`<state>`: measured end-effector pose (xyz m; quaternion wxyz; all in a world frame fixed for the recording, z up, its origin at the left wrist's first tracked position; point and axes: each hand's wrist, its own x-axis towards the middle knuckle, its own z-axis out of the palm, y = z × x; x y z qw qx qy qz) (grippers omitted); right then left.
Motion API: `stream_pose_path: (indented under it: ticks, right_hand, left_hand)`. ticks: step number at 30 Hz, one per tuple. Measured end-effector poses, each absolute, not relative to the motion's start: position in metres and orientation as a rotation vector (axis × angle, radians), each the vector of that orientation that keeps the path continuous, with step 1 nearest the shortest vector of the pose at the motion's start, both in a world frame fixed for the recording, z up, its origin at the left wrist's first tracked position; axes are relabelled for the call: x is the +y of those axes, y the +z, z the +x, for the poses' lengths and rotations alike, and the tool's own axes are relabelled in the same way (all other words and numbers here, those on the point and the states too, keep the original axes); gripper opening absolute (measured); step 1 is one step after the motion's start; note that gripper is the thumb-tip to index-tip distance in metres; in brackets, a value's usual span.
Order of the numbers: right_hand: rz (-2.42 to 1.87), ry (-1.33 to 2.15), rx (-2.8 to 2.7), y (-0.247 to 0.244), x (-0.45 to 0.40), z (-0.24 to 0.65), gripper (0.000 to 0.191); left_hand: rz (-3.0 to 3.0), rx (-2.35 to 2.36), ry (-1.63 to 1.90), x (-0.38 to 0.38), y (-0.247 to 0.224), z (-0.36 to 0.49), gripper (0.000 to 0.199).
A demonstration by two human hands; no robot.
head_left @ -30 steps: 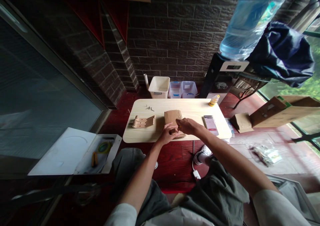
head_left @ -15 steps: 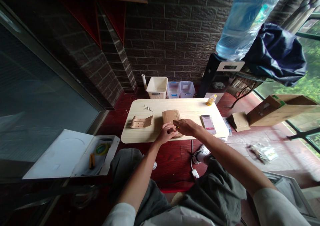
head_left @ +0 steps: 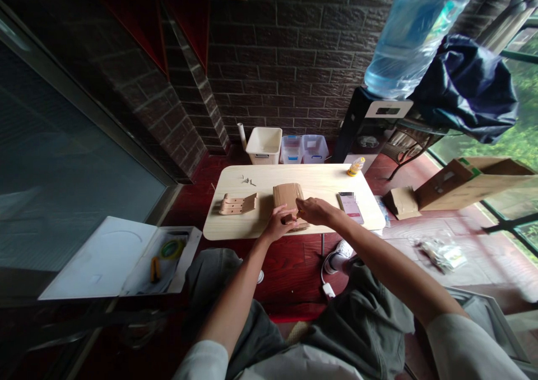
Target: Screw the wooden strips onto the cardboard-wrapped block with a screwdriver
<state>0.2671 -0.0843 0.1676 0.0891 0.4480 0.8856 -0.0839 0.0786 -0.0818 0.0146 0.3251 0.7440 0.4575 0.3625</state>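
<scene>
A brown cardboard piece (head_left: 288, 194) lies near the front middle of the light wooden table (head_left: 252, 172). My left hand (head_left: 278, 223) presses on its near end, fingers curled round a small brown wooden piece (head_left: 288, 219). Just to the right, my right hand (head_left: 316, 211) is closed in a fist over the cardboard's right side, close to the left fingertips. Whatever sits inside that fist is hidden. Left of the hands stands a wooden assembly (head_left: 239, 204) with slats and dark holes. Several small screws (head_left: 247, 181) are scattered behind it.
A phone (head_left: 351, 207) and a small yellow-capped bottle (head_left: 356, 167) are on the table's right side. An open white case (head_left: 159, 262) with tape lies at left. Plastic bins (head_left: 264, 144) stand behind the table, a water dispenser (head_left: 357, 125) behind right.
My right hand has shifted slightly right and turned, its fist now lower against the cardboard. My left hand stays in nearly the same place.
</scene>
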Motion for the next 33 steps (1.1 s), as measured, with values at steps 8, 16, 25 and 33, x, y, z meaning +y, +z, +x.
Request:
stream_pose_path:
  ticks: [8, 16, 25, 33]
  right_hand:
    - [1.281, -0.176, 2.641, 0.177, -0.091, 0.258, 0.031]
    - [1.298, -0.245, 2.623, 0.176, -0.086, 0.253, 0.029]
    - [1.357, -0.242, 2.591, 0.177, -0.087, 0.258, 0.033]
    - [1.286, -0.221, 2.658, 0.177, -0.088, 0.256, 0.026]
  left_hand:
    - [1.948, 1.226, 0.973, -0.081, 0.013, 0.08, 0.024]
    - [1.947, 1.217, 0.972, -0.081, 0.014, 0.079, 0.028]
    - [1.897, 1.251, 0.983, -0.084, 0.014, 0.081, 0.033]
    - [1.914, 1.243, 0.984, -0.081, 0.012, 0.08, 0.033]
